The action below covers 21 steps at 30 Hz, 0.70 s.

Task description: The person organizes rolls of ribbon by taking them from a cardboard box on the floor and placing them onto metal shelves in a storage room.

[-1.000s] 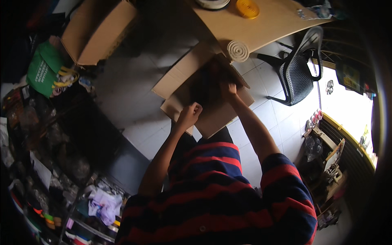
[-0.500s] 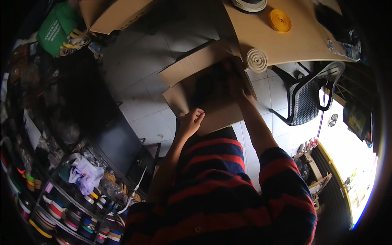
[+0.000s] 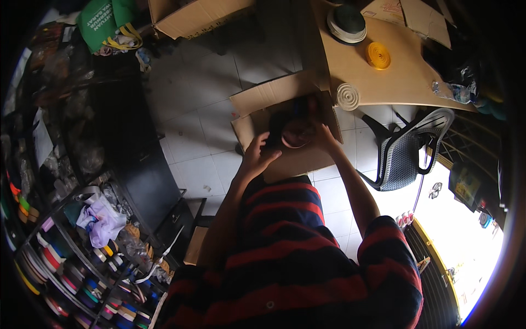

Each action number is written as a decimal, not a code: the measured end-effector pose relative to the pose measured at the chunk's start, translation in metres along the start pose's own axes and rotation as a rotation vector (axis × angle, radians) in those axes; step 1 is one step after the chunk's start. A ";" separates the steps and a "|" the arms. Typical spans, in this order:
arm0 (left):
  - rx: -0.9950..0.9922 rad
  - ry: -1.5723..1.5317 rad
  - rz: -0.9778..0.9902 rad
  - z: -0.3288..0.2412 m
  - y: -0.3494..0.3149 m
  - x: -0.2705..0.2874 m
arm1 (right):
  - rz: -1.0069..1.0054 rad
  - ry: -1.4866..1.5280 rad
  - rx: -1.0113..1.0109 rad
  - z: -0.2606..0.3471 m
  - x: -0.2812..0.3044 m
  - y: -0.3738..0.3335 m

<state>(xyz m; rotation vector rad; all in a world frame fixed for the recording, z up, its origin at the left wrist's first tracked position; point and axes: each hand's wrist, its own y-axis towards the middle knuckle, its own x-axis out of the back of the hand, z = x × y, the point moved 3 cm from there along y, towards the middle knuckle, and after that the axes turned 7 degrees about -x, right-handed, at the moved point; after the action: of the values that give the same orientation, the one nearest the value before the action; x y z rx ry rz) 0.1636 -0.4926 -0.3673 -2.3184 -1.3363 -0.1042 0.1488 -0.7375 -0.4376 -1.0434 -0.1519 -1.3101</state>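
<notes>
An open brown cardboard box (image 3: pixel 257 98) sits on the white tiled floor in front of me, tucked against a wooden table. My left hand (image 3: pixel 258 157) is curled on the box's near left flap, beside a dark object in the opening. Over that opening my right hand (image 3: pixel 324 137) grips a round dark red roll (image 3: pixel 297 133), touching its right side. Shadow hides the contents deeper in the box.
The wooden table (image 3: pixel 405 82) carries a yellow tape roll (image 3: pixel 378 55), a white roll (image 3: pixel 348 96) and a stacked dish. A mesh office chair (image 3: pixel 408 151) stands at the right. Shelves of coloured ribbon spools (image 3: pixel 49 257) fill the left. A second cardboard box (image 3: pixel 197 16) lies farther off.
My right hand has come up from inside the box with the dark red roll now showing. My left hand stays at the near flap. My head has tilted, shifting the view.
</notes>
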 end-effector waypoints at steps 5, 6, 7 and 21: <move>-0.194 -0.059 -0.052 -0.041 -0.001 0.029 | 0.173 0.462 0.042 0.101 0.029 -0.052; -0.200 -0.160 0.004 -0.051 -0.005 0.040 | 0.162 0.494 0.108 0.118 0.030 -0.059; -0.204 -0.133 -0.075 -0.062 -0.013 0.054 | 0.178 0.502 0.154 0.135 0.032 -0.067; -0.116 -0.264 -0.264 -0.033 -0.210 0.201 | 0.426 0.279 0.328 0.294 -0.067 -0.166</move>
<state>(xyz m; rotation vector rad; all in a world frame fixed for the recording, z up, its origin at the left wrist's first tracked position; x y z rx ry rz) 0.0987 -0.2569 -0.2068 -2.2987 -1.8088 0.0452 0.1200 -0.4694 -0.2246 -0.5663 0.0646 -0.9867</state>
